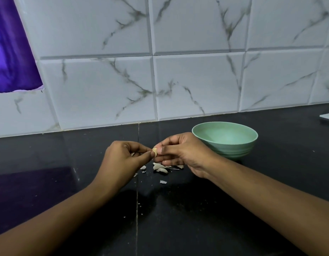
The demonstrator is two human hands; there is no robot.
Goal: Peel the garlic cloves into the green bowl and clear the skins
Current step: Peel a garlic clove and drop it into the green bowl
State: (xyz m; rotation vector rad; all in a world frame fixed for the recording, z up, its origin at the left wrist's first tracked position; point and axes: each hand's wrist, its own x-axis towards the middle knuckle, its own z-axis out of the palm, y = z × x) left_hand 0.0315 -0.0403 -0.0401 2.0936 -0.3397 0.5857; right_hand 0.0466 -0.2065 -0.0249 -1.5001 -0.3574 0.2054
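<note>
Garlic is what both hands are busy with: one small, pale garlic clove (155,151) is held in the air just above the dark desk (197,218), near the middle of the frame. The left hand (123,159) comes in from the lower left and pinches the clove's near end between thumb and forefinger, with the other fingers curled under. The right hand (185,154) reaches in from the lower right and grips the clove's other side, its thumb on top and its fingers folded beneath. The two sets of fingertips meet at the clove.

Directly below the hands, a few loose cloves (160,168) lie on the desk in a small cluster, partly hidden by the right hand. Thin white skins (163,181) are scattered around them, and finer flecks trail toward the bottom of the frame along a seam in the desk.

The green bowl (232,150) stands upright on the desk at centre right, just behind the right hand and near the wall. The marbled white tiled wall (197,80) fills the upper half of the frame. A purple cloth (10,52) hangs in the upper left corner, and the corner of a white object (328,117) shows at the right edge.
</note>
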